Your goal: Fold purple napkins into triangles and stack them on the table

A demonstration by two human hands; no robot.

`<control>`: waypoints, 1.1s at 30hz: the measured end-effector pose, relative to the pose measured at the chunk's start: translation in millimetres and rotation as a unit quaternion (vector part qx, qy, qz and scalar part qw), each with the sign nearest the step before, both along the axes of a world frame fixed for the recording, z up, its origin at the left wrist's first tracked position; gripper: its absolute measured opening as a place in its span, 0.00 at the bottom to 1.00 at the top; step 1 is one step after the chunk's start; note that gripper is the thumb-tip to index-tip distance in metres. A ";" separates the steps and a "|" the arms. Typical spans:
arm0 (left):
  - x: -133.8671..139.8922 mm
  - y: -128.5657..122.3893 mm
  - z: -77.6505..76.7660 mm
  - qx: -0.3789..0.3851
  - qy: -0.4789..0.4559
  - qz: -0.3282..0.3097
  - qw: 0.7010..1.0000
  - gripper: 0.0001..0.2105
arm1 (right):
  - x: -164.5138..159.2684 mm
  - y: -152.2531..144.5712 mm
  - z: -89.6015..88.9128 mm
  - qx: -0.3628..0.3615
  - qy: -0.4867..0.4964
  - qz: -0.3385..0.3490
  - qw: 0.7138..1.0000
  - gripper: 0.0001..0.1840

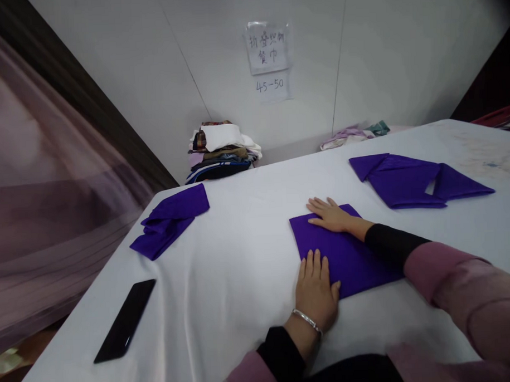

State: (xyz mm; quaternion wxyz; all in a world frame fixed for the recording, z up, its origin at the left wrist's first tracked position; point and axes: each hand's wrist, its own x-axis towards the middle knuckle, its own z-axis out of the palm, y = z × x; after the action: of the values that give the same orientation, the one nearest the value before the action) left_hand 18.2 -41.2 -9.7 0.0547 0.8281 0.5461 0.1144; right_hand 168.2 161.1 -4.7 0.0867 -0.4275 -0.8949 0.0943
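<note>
Cloth (362, 268), deep purple, lies flat in front of you on the white-covered bench (240, 241), and both your hands rest on it. Your left hand (315, 292), with a silver bracelet (307, 320) at the wrist, lies palm down across the cloth's left edge; its fingers (316, 262) are straight and close together, the thumb held out to the side near the near-left corner. Your right hand (331, 215) lies flat over the cloth's far edge, its fingers fanned apart, their tips reaching just past that edge. Neither hand grips anything; you have the fabric under extended fingers, though how firmly you press it cannot be told. Beyond the cloth to the right lies a loosely folded purple piece (401, 180); well to its left is a bunched purple piece (168, 222), and nearer you on that side, a dark, flat, rectangular object (125, 321). Past the cloth, farther left, stands a fabric pile (220, 153).
</note>
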 end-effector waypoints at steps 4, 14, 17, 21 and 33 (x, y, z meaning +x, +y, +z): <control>-0.1 1.8 0.8 0.004 0.008 -0.004 1.000 0.26 | 19.8 14.1 -1.6 -0.049 0.040 -0.054 0.997 0.38; 3.1 6.4 6.1 -0.005 0.013 -0.007 1.000 0.26 | 80.1 -79.9 14.1 0.003 0.055 -0.082 0.995 0.36; 3.4 7.5 7.4 -0.011 0.015 -0.009 1.000 0.26 | 86.3 -100.7 3.3 -0.023 0.021 -0.101 0.994 0.38; 3.5 9.2 7.2 -0.018 0.015 -0.008 1.000 0.26 | 98.8 -100.0 18.9 -0.073 0.144 -0.191 0.968 0.37; -15.3 -15.7 28.3 0.047 -0.099 -0.062 0.992 0.19 | 136.6 -207.5 7.8 0.081 0.151 -0.049 0.984 0.18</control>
State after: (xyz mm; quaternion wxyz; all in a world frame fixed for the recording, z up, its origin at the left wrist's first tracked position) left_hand 2.9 -56.9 18.6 0.0765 0.8465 0.4800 0.2173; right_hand 304.7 -46.4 3.1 0.2592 -0.4438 -0.8540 0.0808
